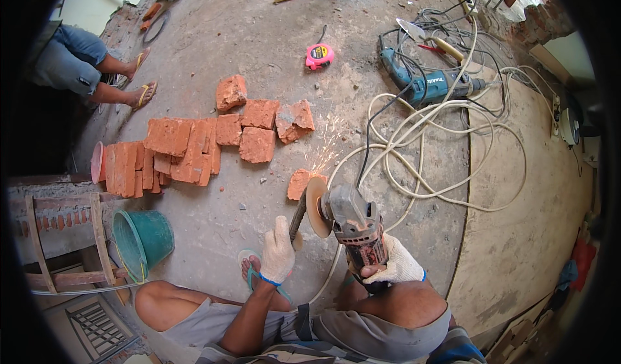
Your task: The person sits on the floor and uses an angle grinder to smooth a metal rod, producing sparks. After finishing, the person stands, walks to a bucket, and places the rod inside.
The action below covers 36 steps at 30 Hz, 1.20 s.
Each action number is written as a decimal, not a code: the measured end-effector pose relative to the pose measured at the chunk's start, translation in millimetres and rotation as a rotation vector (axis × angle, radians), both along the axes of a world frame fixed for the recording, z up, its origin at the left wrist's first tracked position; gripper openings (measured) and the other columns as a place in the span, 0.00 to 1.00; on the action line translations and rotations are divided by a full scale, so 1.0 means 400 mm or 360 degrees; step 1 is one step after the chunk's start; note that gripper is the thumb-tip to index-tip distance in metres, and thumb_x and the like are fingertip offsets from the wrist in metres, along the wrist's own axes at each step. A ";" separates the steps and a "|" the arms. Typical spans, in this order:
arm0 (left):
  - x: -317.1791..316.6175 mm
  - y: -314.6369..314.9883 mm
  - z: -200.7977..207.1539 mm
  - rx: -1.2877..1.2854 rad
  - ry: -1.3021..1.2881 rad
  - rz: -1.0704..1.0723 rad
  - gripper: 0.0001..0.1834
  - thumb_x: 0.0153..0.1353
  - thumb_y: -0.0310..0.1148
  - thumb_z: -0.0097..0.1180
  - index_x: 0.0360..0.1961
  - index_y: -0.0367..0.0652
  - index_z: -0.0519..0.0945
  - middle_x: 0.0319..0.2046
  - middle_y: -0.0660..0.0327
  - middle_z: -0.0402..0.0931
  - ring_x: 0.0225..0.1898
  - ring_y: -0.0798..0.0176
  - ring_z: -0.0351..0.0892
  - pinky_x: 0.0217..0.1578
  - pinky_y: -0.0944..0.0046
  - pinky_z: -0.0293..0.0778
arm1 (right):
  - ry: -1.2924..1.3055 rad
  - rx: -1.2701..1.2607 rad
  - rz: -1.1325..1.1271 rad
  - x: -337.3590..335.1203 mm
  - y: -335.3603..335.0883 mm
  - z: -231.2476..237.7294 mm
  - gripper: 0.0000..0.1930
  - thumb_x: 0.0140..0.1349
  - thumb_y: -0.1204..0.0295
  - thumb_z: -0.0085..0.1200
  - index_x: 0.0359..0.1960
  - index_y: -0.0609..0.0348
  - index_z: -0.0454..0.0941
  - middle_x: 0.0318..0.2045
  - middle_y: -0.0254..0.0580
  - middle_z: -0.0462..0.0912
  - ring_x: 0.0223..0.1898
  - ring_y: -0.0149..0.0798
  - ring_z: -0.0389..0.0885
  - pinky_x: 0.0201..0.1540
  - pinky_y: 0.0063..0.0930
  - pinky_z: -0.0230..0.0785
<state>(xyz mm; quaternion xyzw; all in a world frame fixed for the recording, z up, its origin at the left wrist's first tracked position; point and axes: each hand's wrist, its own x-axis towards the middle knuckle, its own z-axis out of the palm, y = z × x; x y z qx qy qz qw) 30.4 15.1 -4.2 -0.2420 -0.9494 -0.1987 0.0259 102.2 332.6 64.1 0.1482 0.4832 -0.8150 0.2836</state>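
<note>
My right hand (396,265), in a white glove, grips a worn angle grinder (352,220). Its disc (316,207) throws sparks across the floor. My left hand (278,251), also gloved, holds the near end of a dark steel rod (298,213) that runs up to the disc. A small brick piece (299,183) lies under the rod's far end. I squat with my knees at the lower edge, and a foot in a teal sandal (248,265) rests under my left hand.
Broken red bricks (194,147) lie in a pile to the left. A teal bucket (143,240) and wooden ladder (65,241) stand lower left. White cable coils (446,150), a blue power drill (427,83) and a pink tape measure (319,56) lie beyond. Another person's sandalled feet (143,79) are upper left.
</note>
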 end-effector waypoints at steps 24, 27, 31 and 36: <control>0.019 0.011 0.012 0.0139 -0.0627 0.0197 0.46 0.63 0.17 0.64 0.80 0.32 0.57 0.41 0.37 0.77 0.39 0.34 0.82 0.39 0.42 0.79 | 0.0108 0.0134 -0.0020 0.003 -0.003 -0.018 0.48 0.54 0.68 0.85 0.75 0.64 0.71 0.66 0.43 0.83 0.66 0.36 0.77 0.74 0.36 0.67; 0.007 0.045 0.051 0.0226 -0.0793 0.0228 0.44 0.63 0.18 0.64 0.79 0.31 0.60 0.37 0.38 0.77 0.37 0.32 0.81 0.39 0.41 0.78 | 0.0074 0.0084 -0.0049 0.004 -0.005 -0.020 0.48 0.54 0.68 0.85 0.75 0.64 0.72 0.66 0.44 0.83 0.66 0.36 0.78 0.73 0.36 0.67; 0.018 0.048 0.037 -0.0045 -0.0548 0.0155 0.43 0.63 0.19 0.65 0.78 0.30 0.62 0.34 0.38 0.77 0.36 0.31 0.80 0.38 0.40 0.77 | 0.0025 0.0033 -0.0079 0.008 -0.009 -0.022 0.48 0.54 0.68 0.85 0.75 0.64 0.71 0.66 0.44 0.83 0.66 0.36 0.78 0.74 0.37 0.67; 0.050 -0.005 -0.032 0.0075 -0.0878 0.0233 0.47 0.61 0.20 0.67 0.80 0.30 0.59 0.38 0.38 0.77 0.36 0.32 0.80 0.38 0.41 0.77 | 0.0020 0.0044 -0.0124 0.006 -0.014 -0.027 0.47 0.52 0.66 0.85 0.73 0.63 0.73 0.59 0.40 0.85 0.60 0.34 0.81 0.68 0.35 0.71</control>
